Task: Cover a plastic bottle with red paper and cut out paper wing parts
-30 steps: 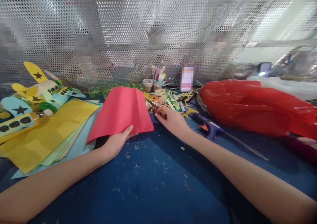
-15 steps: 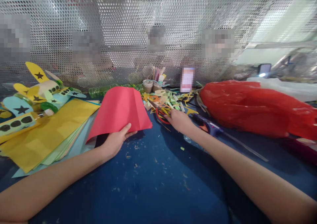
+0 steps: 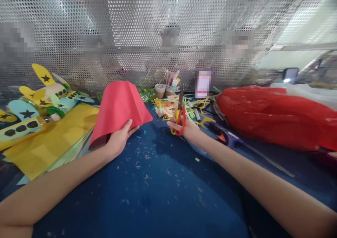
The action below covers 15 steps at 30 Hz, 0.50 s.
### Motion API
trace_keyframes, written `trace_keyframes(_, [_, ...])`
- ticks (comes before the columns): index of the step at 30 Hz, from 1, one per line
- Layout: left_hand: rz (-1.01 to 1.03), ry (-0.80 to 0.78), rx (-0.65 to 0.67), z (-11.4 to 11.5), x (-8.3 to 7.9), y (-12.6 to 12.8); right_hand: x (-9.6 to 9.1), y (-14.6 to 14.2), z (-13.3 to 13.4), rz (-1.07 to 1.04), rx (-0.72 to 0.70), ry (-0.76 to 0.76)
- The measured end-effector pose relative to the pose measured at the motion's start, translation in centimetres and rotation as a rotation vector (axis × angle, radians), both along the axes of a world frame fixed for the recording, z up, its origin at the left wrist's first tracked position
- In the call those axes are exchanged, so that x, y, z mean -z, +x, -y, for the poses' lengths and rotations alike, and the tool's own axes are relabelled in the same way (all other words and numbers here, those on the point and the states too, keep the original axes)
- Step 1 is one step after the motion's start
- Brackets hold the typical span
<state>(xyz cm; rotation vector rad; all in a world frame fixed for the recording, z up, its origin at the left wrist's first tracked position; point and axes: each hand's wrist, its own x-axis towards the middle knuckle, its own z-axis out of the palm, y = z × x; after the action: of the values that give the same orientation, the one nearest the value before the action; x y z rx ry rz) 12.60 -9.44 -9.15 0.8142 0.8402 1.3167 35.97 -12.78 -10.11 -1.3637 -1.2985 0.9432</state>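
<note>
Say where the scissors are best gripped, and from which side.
Take the scissors by the red-and-yellow handle loops, probably from the near right: the blades point up and away from the person, leaving the loops at the near, lower end. The right hand holds them there.

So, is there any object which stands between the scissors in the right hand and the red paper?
Nothing visible stands between the scissors and the red paper. The table shows in the gap; the heap of scraps lies at its far side, and blue scraps lie near the left hand.
</note>
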Motion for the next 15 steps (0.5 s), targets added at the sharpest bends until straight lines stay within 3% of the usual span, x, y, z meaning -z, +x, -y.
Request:
trace_keyframes(4, [0.015, -0.017, 0.003, 0.1, -0.3, 0.1, 0.3, -1.3, 0.5, -0.033, -0.166, 0.029])
trace_keyframes(9, [0.038, -0.019, -0.019, -0.7, -0.6, -0.2, 0.1, -2.8, 2.1, 0.04, -0.229, 0.058])
trace_keyframes(15, [0.11, 0.13, -0.203, -0.5, -2.5, -0.3, -2.4, -4.1, 3.8, 0.127, -0.239, -0.18])
